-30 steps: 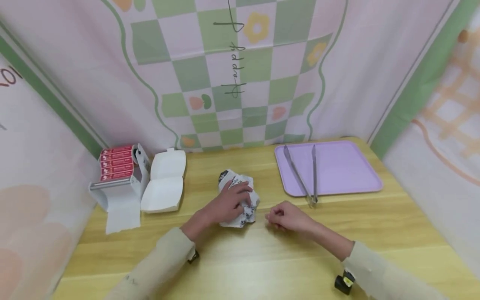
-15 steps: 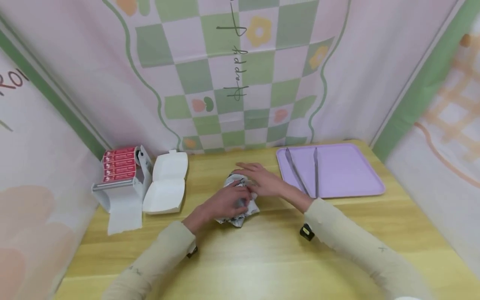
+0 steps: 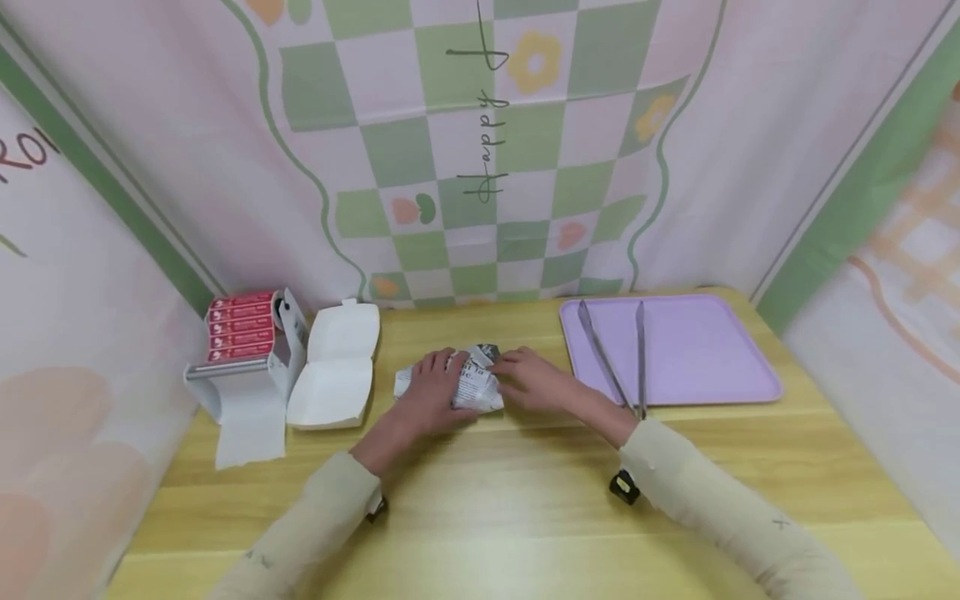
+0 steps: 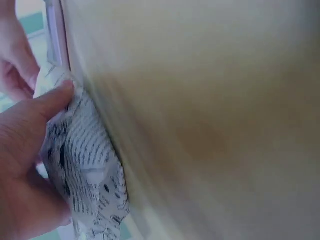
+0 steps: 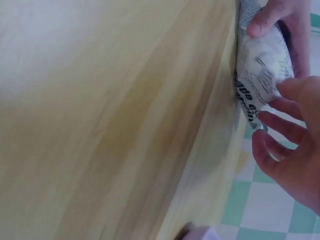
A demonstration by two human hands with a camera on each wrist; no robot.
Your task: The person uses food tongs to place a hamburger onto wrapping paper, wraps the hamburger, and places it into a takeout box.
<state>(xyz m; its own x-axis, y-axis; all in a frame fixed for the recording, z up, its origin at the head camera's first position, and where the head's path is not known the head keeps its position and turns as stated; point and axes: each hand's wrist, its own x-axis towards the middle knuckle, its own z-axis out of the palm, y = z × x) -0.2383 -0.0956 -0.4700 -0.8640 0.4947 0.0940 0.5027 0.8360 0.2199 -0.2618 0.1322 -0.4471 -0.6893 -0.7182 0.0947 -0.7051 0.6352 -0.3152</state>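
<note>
Hands: my left hand (image 3: 429, 392) grips the newsprint packet (image 3: 475, 387) at twelve o'clock, presumably to steady it, while my right hand (image 3: 534, 380), bent-fingered, meets its three-o'clock end, pinching or touching, I cannot tell.

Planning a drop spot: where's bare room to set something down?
Widest: near table, between left sleeve and right sleeve. Also: table between tray and right sleeve; tray itself, right of the tongs. Crowded: back left, label roll beside box; centre, left hand and right hand on the paper.
</note>
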